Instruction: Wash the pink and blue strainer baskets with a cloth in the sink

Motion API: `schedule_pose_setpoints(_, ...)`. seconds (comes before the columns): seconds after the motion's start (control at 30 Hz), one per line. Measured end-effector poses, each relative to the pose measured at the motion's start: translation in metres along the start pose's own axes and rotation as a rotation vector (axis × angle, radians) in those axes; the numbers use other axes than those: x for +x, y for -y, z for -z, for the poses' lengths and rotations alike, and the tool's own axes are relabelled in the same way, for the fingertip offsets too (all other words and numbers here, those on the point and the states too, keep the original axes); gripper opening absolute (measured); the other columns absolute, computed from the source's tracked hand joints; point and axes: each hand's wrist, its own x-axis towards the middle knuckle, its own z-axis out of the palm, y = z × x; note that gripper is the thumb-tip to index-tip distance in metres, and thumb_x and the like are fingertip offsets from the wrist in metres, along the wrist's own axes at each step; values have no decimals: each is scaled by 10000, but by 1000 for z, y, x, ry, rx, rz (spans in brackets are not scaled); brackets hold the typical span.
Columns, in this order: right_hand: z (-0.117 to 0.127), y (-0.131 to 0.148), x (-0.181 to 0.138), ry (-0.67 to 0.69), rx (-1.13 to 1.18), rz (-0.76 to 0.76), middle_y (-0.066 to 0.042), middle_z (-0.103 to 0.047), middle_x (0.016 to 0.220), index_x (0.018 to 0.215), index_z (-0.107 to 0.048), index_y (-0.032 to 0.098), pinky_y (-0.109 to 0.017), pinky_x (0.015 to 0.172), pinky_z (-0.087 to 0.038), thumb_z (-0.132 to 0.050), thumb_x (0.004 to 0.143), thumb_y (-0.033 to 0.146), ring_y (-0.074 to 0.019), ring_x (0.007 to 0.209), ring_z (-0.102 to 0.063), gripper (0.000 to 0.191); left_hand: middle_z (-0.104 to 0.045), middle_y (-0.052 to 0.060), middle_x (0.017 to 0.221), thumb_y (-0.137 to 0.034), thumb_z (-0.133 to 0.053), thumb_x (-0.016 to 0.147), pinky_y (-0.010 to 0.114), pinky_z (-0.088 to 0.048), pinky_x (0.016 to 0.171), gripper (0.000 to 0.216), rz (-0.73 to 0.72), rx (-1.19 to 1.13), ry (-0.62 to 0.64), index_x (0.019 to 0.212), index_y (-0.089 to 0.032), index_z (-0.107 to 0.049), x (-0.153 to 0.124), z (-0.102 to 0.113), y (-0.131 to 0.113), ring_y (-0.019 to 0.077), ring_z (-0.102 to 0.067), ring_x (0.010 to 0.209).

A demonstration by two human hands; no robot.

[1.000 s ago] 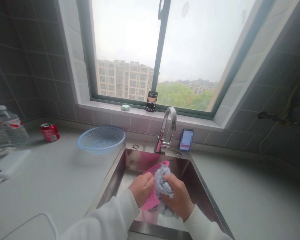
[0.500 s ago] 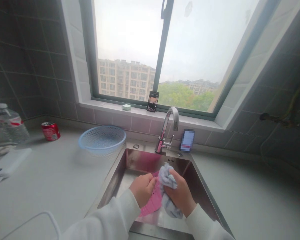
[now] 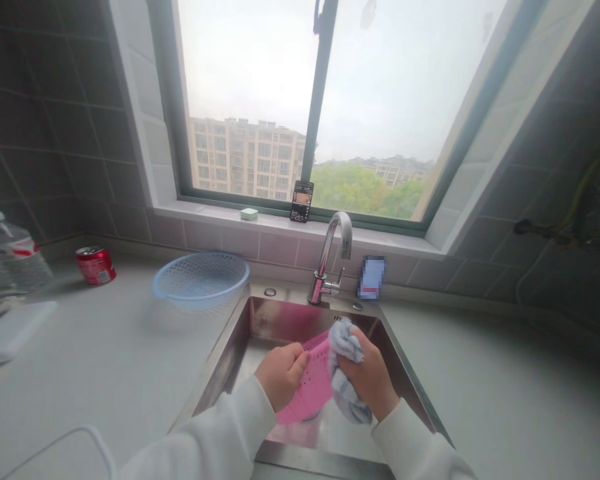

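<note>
Over a steel sink point(image 3: 275, 312), my left hand point(image 3: 281, 377) is closed on the rim of a pink plastic basket point(image 3: 314, 383) with small holes. The basket is tilted, and part of it is hidden behind my left hand. My right hand point(image 3: 373, 375) grips a bunched pale grey cloth point(image 3: 347, 373), which lies against the basket's right edge. The cloth's lower end hangs loose into the sink. Behind my hands stands a chrome faucet point(image 3: 333, 257); no water is seen running from it.
Left of the sink, a blue basket point(image 3: 201, 280), a red can point(image 3: 95, 265) and a plastic bottle point(image 3: 15, 253) stand on the counter point(image 3: 130, 360). One phone point(image 3: 301, 201) leans on the window; a blurred-out screen point(image 3: 372, 278) stands behind the sink. A small green box point(image 3: 249, 214) sits on the sill.
My right hand and the cloth have shifted slightly right, and more of the pink basket's side shows between my hands. The whole view has moved a little.
</note>
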Motion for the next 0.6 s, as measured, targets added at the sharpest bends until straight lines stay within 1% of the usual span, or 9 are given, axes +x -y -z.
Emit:
schedule_pose_setpoints(0.07,7,-7,6,-71,-46,-42,-16,-637,767,829,-555,244,-340,704,-458,-535,749,226,-219,714,-602,84,-581,16,672,-394,-359,1005,296,-259,620,379,-12,-21,4,700,-213,-490,0,-1,0,181,-528,667)
schedule_pose_setpoints(0.1,7,-7,6,-85,-47,-45,-8,-627,749,810,-551,246,-334,690,-446,-547,737,224,-212,697,-589,77,-577,13,671,-397,-359,1003,296,-255,619,374,-14,-26,7,703,-214,-488,0,-2,0,180,-524,665)
schedule_pose_setpoints(0.2,-6,1,-5,-57,47,19,3,-610,699,757,-551,253,-319,633,-413,-609,698,219,-195,641,-553,90,-567,12,664,-390,-362,996,297,-251,624,362,-1,-5,13,700,-216,-477,0,-5,0,181,-517,666)
schedule_pose_setpoints(0.27,-16,7,-12,-20,126,61,-7,-632,708,777,-583,255,-324,624,-415,-652,667,212,-204,643,-558,137,-568,17,667,-390,-359,994,299,-253,631,365,5,11,13,691,-217,-466,1,-6,1,185,-519,676)
schedule_pose_setpoints(0.33,-19,4,-11,-7,149,55,-17,-658,740,809,-607,255,-333,640,-429,-651,665,199,-214,662,-576,161,-570,21,669,-392,-361,991,302,-256,635,363,9,13,7,689,-217,-463,2,-5,2,190,-521,682)
schedule_pose_setpoints(0.43,-8,-16,3,-58,55,-10,-17,-662,767,796,-589,256,-344,686,-433,-600,712,198,-220,695,-592,102,-574,23,676,-395,-369,982,303,-270,639,355,14,-19,3,697,-213,-476,3,-3,3,191,-522,683)
schedule_pose_setpoints(0.5,3,-31,13,-111,-17,-54,-20,-664,776,818,-587,259,-350,703,-427,-596,720,213,-234,724,-604,109,-581,25,692,-406,-366,979,300,-291,642,359,-5,-75,27,717,-205,-509,3,-2,4,192,-525,690)
schedule_pose_setpoints(0.6,12,-41,18,-144,-83,-70,-28,-674,801,865,-596,261,-359,720,-426,-593,732,225,-249,754,-618,138,-613,30,767,-404,-374,967,294,-341,668,341,-63,-198,85,825,-185,-593,4,-3,6,195,-546,736)
